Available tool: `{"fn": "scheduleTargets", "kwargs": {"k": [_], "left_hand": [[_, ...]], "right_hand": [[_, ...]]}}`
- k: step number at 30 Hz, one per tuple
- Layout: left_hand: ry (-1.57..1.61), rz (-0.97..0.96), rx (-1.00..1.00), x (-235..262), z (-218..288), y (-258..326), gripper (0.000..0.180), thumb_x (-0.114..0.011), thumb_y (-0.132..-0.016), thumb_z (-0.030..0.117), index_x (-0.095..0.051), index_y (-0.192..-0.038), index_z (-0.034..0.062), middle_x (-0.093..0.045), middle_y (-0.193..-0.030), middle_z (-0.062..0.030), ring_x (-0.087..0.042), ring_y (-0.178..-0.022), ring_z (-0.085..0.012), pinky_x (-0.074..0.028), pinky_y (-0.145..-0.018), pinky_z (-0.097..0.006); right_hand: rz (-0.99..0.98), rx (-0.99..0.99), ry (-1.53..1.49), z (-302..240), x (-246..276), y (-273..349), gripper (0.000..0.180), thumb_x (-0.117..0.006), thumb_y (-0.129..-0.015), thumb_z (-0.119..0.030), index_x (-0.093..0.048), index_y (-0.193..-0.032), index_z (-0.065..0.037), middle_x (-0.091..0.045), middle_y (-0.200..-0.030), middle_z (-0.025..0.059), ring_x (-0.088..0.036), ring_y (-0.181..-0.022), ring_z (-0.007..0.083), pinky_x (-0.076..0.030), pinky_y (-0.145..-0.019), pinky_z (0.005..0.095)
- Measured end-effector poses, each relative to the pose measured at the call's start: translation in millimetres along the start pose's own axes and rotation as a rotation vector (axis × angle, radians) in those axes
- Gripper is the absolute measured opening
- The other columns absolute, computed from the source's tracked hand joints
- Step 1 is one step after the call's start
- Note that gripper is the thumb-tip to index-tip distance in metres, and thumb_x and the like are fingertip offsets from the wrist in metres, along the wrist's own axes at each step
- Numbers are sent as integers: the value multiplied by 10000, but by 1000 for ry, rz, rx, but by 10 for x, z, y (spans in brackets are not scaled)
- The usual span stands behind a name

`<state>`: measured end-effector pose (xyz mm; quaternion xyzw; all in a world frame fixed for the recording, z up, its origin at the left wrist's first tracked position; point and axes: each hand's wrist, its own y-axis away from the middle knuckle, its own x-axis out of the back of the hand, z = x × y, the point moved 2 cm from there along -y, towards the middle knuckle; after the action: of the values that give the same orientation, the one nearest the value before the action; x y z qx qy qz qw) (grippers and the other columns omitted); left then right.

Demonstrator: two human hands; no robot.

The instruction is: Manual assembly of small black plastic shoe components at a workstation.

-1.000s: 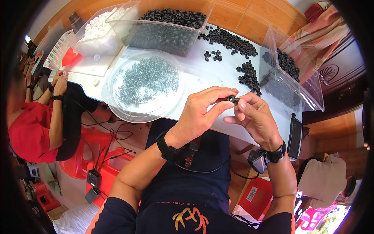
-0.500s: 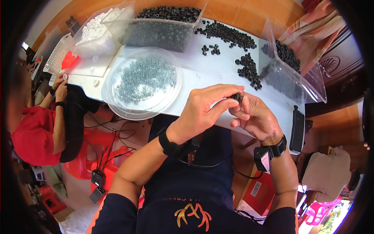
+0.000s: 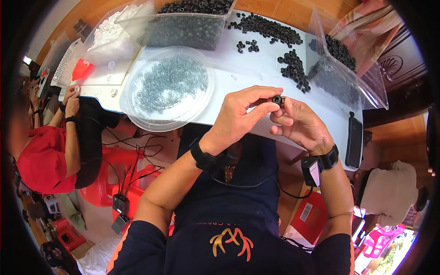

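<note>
My left hand [image 3: 236,114] pinches a small black ring-shaped part [image 3: 277,99] between thumb and forefinger. The part's round hole faces me. My right hand [image 3: 302,123] meets it from the other side, thumb and fingertips closed against its right edge; whether they grip a second small piece is hidden. Both hands are above the near edge of the white table [image 3: 243,79]. To their left lies a round clear plastic tray [image 3: 156,123] with many tiny shiny metallic pieces [image 3: 174,82] spread in it. Beyond my hands is a loose heap of similar black parts [image 3: 294,71].
A clear bin of black parts [image 3: 183,34] stands at the back, beside white pieces [image 3: 112,32]. More black parts [image 3: 268,30] lie loose. Another clear bin [image 3: 337,85] and a black phone-like object [image 3: 354,142] are right. A person in red [image 3: 48,158] works at left.
The black part has turned, so its hole shows more plainly. My hands keep nearly the same pose. The whole view has shifted slightly, with the table sitting higher in it.
</note>
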<state>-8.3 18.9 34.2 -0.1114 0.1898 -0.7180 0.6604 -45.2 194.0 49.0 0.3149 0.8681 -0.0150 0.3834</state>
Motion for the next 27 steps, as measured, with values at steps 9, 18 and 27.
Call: {"fn": "scheduleTargets", "kwargs": {"k": [9,18,27], "left_hand": [[-98,-40,-86,33,119,-2,223,-637,-880,-9,-681,-1098,-24,-693,-1142,-139,-673,-975,-177,-536,-855,-281],[-145,-45,-85,14,139,33,246,-616,-891,-33,-675,-1130,-23,-696,-1139,-132,-665,-976,-154,-535,-857,-271],[-193,-82,-115,133,123,59,248,-611,-905,-31,-662,-1147,-23,-685,-1166,-135,-652,-1008,-151,-524,-868,-270]], "right_hand": [[-70,4,15,-19,-16,34,278,-598,-983,-288,-594,-1093,-33,-546,-876,-27,-511,-724,48,-546,-859,379],[-46,47,4,83,-48,3,288,-640,-955,-303,-593,-1104,-61,-537,-844,-39,-503,-716,44,-543,-850,372],[-32,-47,13,36,-59,-54,250,-611,-976,-292,-621,-1018,-47,-519,-803,-48,-517,-696,45,-574,-835,367]]}}
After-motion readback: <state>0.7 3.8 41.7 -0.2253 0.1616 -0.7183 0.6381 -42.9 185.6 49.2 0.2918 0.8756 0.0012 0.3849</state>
